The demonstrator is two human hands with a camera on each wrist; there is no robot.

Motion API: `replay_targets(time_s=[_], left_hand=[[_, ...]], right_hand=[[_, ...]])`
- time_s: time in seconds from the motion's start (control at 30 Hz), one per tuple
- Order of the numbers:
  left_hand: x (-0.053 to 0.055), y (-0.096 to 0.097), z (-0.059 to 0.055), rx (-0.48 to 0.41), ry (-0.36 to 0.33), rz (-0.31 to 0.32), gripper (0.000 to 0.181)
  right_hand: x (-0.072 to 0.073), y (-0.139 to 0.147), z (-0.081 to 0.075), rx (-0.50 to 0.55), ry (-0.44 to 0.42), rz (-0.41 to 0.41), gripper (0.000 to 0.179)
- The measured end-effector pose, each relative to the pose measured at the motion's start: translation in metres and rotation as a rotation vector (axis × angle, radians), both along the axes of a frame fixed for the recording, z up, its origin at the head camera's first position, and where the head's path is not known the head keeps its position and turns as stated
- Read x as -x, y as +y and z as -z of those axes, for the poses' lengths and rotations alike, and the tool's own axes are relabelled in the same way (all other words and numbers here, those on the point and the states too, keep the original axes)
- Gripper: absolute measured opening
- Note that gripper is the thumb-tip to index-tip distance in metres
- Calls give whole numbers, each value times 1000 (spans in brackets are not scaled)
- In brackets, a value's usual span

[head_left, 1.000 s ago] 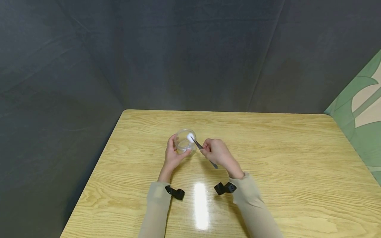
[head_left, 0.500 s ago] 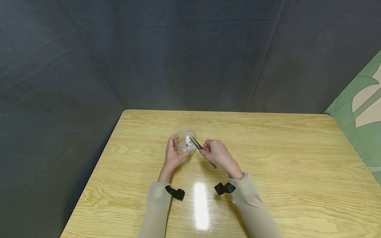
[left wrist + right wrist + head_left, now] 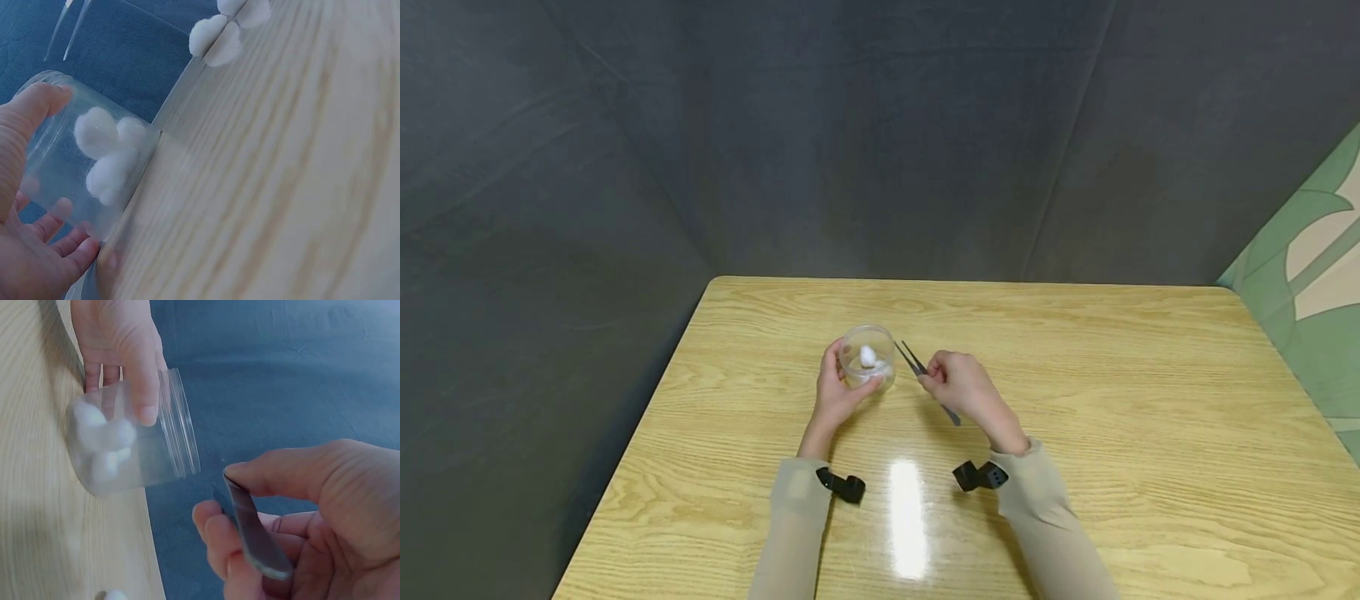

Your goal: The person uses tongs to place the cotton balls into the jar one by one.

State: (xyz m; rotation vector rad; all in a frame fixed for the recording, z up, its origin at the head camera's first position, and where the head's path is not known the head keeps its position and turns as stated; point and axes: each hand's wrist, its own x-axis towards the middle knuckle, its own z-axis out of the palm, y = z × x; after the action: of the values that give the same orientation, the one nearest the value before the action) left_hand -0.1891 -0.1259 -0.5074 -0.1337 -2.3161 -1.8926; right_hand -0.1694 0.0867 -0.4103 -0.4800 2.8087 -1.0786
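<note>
A clear screw-neck plastic jar (image 3: 887,377) stands upright on the table, mouth up. My left hand (image 3: 837,393) grips it round the side, thumb on the near wall. Several white cotton balls (image 3: 106,156) lie clumped on its bottom, as the left wrist view shows. My right hand (image 3: 961,385) pinches a pair of dark metal tweezers (image 3: 916,362) between thumb and fingers. The tips are spread with nothing between them, just right of the jar's rim in the head view. In the right wrist view, the broad end of the tweezers faces the camera.
More cotton balls (image 3: 212,37) sit on the wooden table (image 3: 1112,400) outside the jar; the head view does not show them. Dark cloth (image 3: 880,150) hangs behind and to the left. A green patterned surface (image 3: 1315,333) borders the right side.
The tweezers have opened and let go of a cotton ball, which now lies inside the jar. My right hand has drawn back to the right; the left hand and jar have stayed put.
</note>
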Motion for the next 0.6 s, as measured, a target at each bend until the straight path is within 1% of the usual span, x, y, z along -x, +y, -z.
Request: replay_targets(time_s=[0.2,0.27,0.37,0.43,0.5,0.6], left_hand=[[0,0,0,-13,-8,2,81],[1,0,-1,-11,-12,5,82],[0,0,-3,-15,-10,14,82],[-4,1,-11,-23,-5,26,81],[-8,2,-19,-28,-3,37,80],[-14,3,-32,-22,-1,44,78]], right_hand=[[-1,10,0,29,1,-2,13],[-3,14,-1,39,23,-9,14],[-4,19,-1,47,14,-6,13],[-4,22,1,45,1,0,13],[-3,25,4,34,-30,16,12],[-3,30,6,18,-45,31,12]])
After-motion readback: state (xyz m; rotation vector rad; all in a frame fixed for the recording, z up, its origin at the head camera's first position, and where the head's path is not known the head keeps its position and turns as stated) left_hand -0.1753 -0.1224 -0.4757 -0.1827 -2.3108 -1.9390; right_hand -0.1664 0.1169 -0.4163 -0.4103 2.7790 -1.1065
